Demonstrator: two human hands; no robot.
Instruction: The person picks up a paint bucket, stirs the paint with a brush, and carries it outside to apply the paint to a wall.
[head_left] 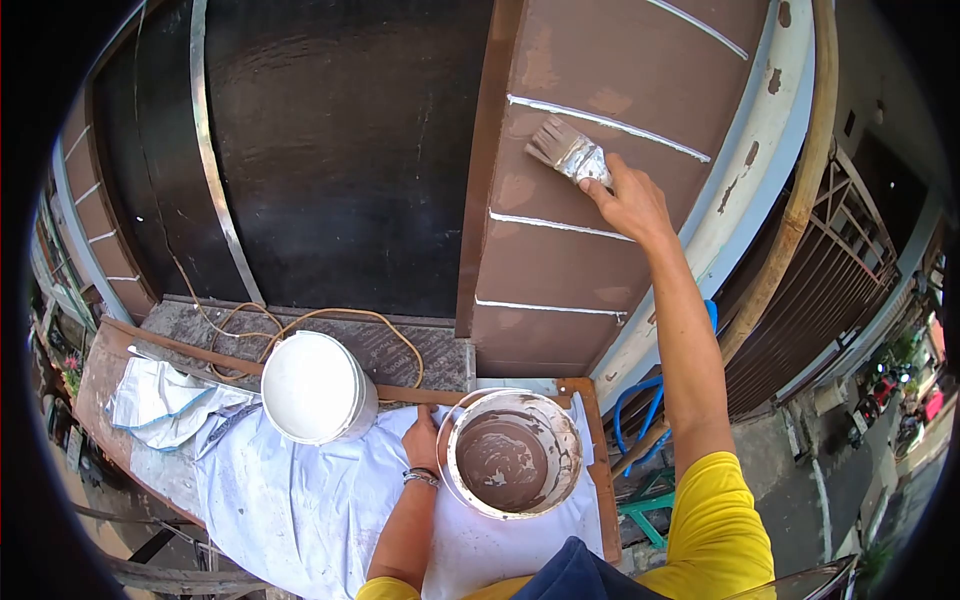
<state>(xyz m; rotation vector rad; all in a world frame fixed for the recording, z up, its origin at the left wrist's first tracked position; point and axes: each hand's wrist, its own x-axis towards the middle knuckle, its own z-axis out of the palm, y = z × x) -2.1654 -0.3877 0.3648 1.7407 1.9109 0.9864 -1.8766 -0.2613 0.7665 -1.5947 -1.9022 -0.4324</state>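
Observation:
My right hand (pixel 632 200) is closed around a wide paintbrush (pixel 575 155), its metal band smeared and its bristles coated in brown paint. The bristles are at the brown wall panel (pixel 560 255), just below a white line; contact is hard to tell. My left hand (pixel 422 442) is closed beside the paint bucket (pixel 572 455), next to its thin handle (pixel 441 440); its fingertips are hidden, so I cannot make out what they grip. Brown paint (pixel 500 462) lies inside this bucket, and streaks cover its inner wall.
A white bucket (pixel 312 385) stands on the white sheet (pixel 270 490) over a wooden platform (pixel 150 450). A crumpled plastic bag (pixel 165 400) lies at left. Behind are a yellow cord (pixel 350 313) and dark door (pixel 345 150). A pale pipe (pixel 750 170) and bamboo pole (pixel 800 200) stand right.

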